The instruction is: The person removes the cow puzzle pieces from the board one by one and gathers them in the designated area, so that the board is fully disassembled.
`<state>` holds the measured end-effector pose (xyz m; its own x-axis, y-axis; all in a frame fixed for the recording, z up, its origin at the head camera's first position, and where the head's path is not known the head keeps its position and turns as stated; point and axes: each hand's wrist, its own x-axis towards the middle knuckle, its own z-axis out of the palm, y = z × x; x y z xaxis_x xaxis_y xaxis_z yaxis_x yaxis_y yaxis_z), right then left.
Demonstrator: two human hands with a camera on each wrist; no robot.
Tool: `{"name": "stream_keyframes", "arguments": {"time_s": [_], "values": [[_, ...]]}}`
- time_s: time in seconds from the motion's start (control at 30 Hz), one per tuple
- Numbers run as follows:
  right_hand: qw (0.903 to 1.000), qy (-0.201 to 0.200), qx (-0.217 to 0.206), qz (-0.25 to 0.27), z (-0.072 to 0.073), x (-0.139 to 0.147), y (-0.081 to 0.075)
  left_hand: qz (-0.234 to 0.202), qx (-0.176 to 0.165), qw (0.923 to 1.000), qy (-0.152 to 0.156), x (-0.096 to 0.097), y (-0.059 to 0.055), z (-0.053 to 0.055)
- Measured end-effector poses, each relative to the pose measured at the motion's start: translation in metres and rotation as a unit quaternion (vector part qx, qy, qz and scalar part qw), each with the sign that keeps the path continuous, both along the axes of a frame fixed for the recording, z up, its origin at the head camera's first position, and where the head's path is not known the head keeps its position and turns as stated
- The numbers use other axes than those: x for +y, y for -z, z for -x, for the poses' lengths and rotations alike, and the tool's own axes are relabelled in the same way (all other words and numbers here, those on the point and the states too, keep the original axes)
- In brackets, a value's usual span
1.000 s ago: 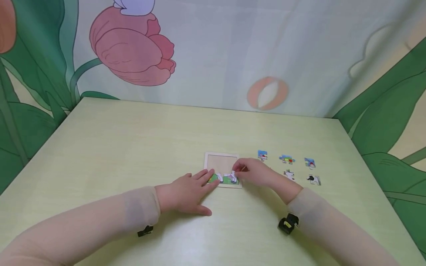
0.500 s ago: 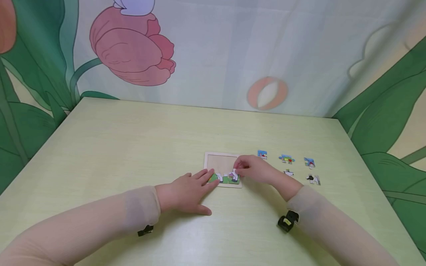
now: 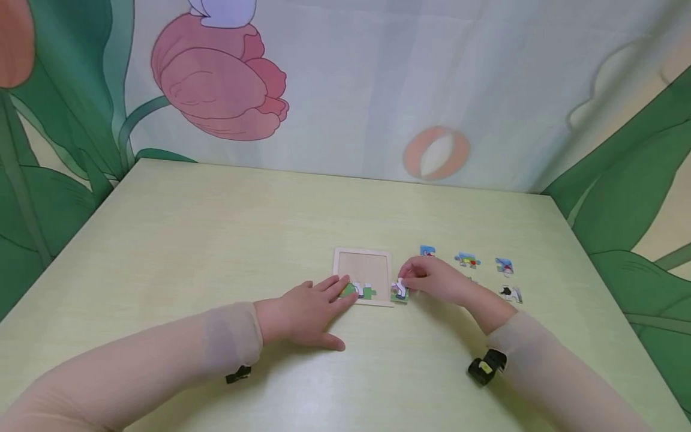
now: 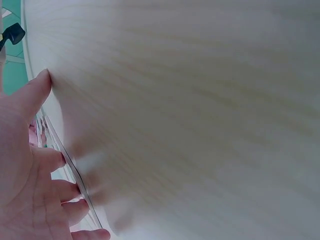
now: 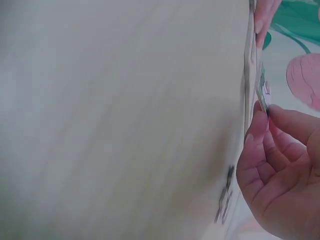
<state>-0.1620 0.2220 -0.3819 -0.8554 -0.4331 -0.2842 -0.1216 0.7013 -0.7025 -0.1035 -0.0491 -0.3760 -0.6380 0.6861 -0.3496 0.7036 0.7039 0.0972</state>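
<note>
A shallow square wooden puzzle frame (image 3: 364,251) lies mid-table, with green-and-white puzzle pieces (image 3: 363,291) along its near side. My left hand (image 3: 305,315) rests flat with spread fingers, its fingertips over the frame's near left corner and partly covering those pieces. In the left wrist view the fingers (image 4: 57,190) reach to the frame's edge. My right hand (image 3: 437,281) pinches a puzzle piece (image 3: 399,291) with white legs on green, just at the frame's right side. The right wrist view shows this piece (image 5: 263,92) tilted up between thumb and forefinger.
Loose puzzle pieces lie to the right: a blue one (image 3: 427,250), a colourful one (image 3: 467,260), another blue one (image 3: 505,266) and a black-and-white one (image 3: 510,293). My right hand partly hides others. A printed curtain (image 3: 345,90) hangs behind the table (image 3: 216,228).
The right hand has lifted the puzzle piece out of the frame's near right corner and carried it right, past the frame's edge. My left hand has stayed in place.
</note>
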Motion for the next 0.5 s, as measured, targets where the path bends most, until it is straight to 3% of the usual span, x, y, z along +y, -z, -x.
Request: {"name": "stream_keyframes", "arguments": {"time_s": [0.23,0.5], "values": [[0.9996,0.003,-0.013,0.025,-0.008,0.026,0.002,0.005,0.002,1.0,0.003,-0.002,0.004,-0.002],[0.9989,0.005,-0.034,0.031,-0.014,0.06,-0.01,0.005,0.015,0.9999,0.005,-0.003,0.004,0.0]]}}
